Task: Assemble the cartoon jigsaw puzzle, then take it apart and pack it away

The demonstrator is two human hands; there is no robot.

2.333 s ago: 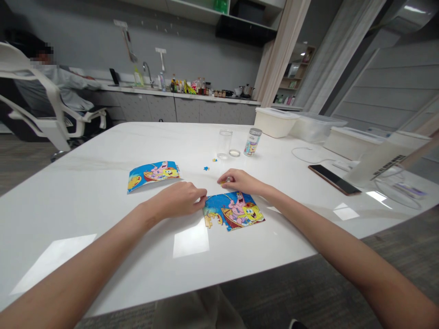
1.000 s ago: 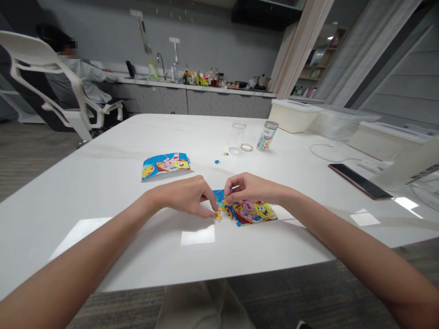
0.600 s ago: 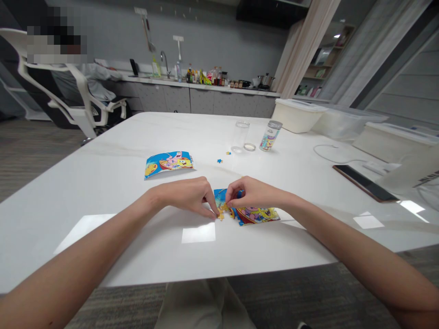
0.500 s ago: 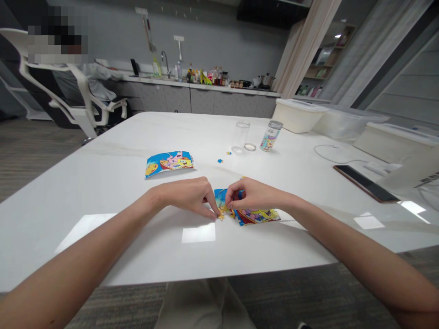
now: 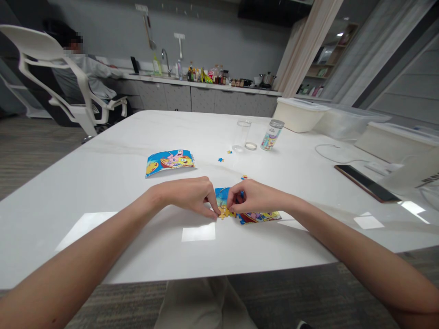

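A partly joined jigsaw puzzle (image 5: 260, 218) with a blue, red and yellow cartoon print lies on the white table in front of me. At its left side, the thumb and index finger of my left hand (image 5: 194, 196) pinch the edge of a yellow puzzle piece (image 5: 222, 213). My right hand (image 5: 252, 194) is over the puzzle, fingertips closed together at the yellow part; what they hold is largely hidden. Loose puzzle pieces (image 5: 221, 160) lie farther back, with another piece (image 5: 244, 177) just behind my right hand. A curved picture sheet (image 5: 171, 161) shows the same cartoon.
Behind the puzzle stand a clear jar (image 5: 243, 132), its ring lid (image 5: 250, 146) and a printed canister (image 5: 272, 135). To the right are a phone (image 5: 366, 183), a cable and storage boxes (image 5: 298, 114). A person sits on a white chair (image 5: 80, 87) at the far left.
My right fingertips have shifted slightly towards me, nearer the yellow pieces. More of the loose piece behind that hand shows. My left hand stays almost in place.
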